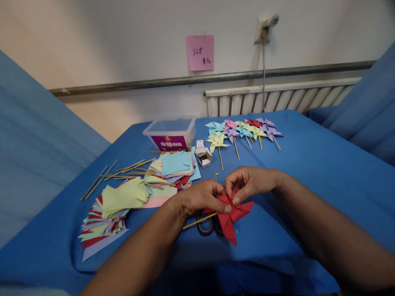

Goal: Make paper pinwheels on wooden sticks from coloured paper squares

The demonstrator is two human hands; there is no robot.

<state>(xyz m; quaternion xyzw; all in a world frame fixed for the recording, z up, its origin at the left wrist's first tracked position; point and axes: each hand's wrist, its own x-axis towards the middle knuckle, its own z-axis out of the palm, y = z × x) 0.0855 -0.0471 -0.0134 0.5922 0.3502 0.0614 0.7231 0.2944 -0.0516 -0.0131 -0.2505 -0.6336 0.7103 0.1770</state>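
Both hands meet over a red paper pinwheel (228, 224) near the front of the table. My left hand (203, 197) is closed on it, the thumb pressed near its centre. From the right, my right hand (248, 185) pinches the pinwheel's upper part between thumb and fingers. A wooden stick (197, 222) juts out to the left from under the red paper; how it joins the pinwheel is hidden. Beneath lie scissors (205, 226) with dark handles, partly covered by the pinwheel and my left hand.
Finished pinwheels (243, 131) on sticks lie at the back right. Paper stacks (123, 197) and loose sticks (123, 168) are at left. Behind them stands a clear plastic box (168, 127), with small open cartons (203, 156) beside it. A blue cloth (324, 185) covers the table.
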